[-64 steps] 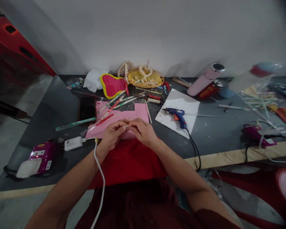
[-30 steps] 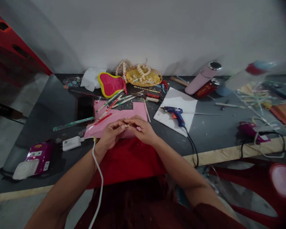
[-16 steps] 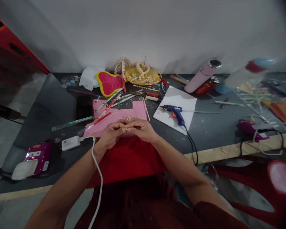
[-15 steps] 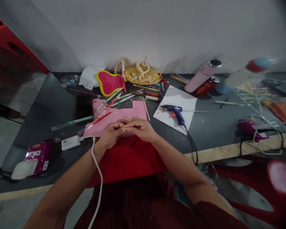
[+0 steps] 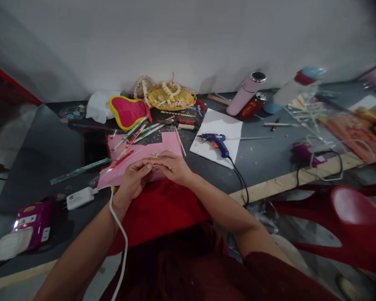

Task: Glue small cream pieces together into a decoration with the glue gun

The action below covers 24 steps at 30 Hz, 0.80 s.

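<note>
My left hand [image 5: 138, 175] and my right hand [image 5: 173, 167] meet at the fingertips over the front edge of a pink sheet [image 5: 163, 146]. Both are closed in a pinch around something small and pale, mostly covered by the fingers; its kind I cannot make out. A few little pale pieces [image 5: 154, 155] lie on the sheet just beyond the fingertips. A red cloth [image 5: 156, 209] spreads below my hands. Printed paper-wrapped sticks [image 5: 130, 140] rest across the left part of the sheet. A white cable [image 5: 120, 225] runs over my left wrist.
A blue glue gun [image 5: 217, 142] lies on white board [image 5: 235, 125] to the right, its cord over the edge. Behind are a yellow basket [image 5: 188, 100], a pink-and-yellow padded shape [image 5: 130, 112], a pink flask [image 5: 246, 94] and a red can [image 5: 253, 105]. A phone [image 5: 95, 146] and charger [image 5: 80, 197] lie left.
The view has swung right, so everything sits further left in the picture. My hands stay together, and the right fingers now lie straighter over the small piece.
</note>
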Available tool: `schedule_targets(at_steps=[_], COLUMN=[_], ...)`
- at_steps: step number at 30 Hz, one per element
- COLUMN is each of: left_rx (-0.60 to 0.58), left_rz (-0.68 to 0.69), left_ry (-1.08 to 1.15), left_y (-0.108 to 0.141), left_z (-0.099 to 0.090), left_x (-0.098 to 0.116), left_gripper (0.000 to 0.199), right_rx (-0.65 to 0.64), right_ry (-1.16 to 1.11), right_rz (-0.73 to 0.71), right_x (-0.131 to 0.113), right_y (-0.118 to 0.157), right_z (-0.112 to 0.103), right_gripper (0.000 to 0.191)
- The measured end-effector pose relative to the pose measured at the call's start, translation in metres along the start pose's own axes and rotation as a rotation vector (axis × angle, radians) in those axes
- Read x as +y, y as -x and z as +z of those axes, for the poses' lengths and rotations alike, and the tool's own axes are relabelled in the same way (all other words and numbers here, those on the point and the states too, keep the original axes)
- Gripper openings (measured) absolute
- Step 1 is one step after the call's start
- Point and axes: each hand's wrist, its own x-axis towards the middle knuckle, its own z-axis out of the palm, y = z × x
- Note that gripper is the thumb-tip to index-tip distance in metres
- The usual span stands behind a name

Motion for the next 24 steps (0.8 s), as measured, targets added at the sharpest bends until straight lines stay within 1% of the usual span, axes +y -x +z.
schedule_targets(at_steps=[3, 6, 9, 11, 13, 16, 21, 24], left_rx=[0.033, 0.055, 0.068, 0.07, 0.069, 0.079, 0.075, 0.057], left_rz=[-0.016, 0.017, 0.078, 0.082, 0.064, 0.058, 0.069, 0.081], left_ry=[0.037, 0.077, 0.084, 0.086, 0.089, 0.086, 0.079, 0.09], left_y=[-0.001, -0.003, -0.003, -0.003, -0.002, -0.002, -0.003, -0.001], left_z=[0.0, 0.0, 0.001, 0.001, 0.0, -0.001, -0.001, -0.001], left_x=[0.001, 0.001, 0.002, 0.002, 0.002, 0.002, 0.0, 0.0], left_gripper=[0.018, 0.013, 0.007, 0.006, 0.007, 0.008, 0.008, 0.008], right_rx=[0.014, 0.087, 0.21, 0.297, 0.344, 0.34, 0.262, 0.258], right_ry=[-0.022, -0.07, -0.129, -0.186, -0.231, -0.211, -0.025, 0.061], right_rz=[0.009, 0.086, 0.27, 0.402, 0.477, 0.506, 0.515, 0.537], right_x=[-0.003, -0.004, 0.004, 0.013, 0.02, 0.026, 0.027, 0.026], right_y=[0.0, -0.001, -0.001, 0.0, 0.0, 0.0, 0.001, 0.002], right_z=[-0.002, -0.007, -0.013, -0.018, -0.022, -0.027, -0.029, -0.028], right_gripper=[0.028, 0.023, 0.023, 0.026, 0.029, 0.031, 0.031, 0.031])
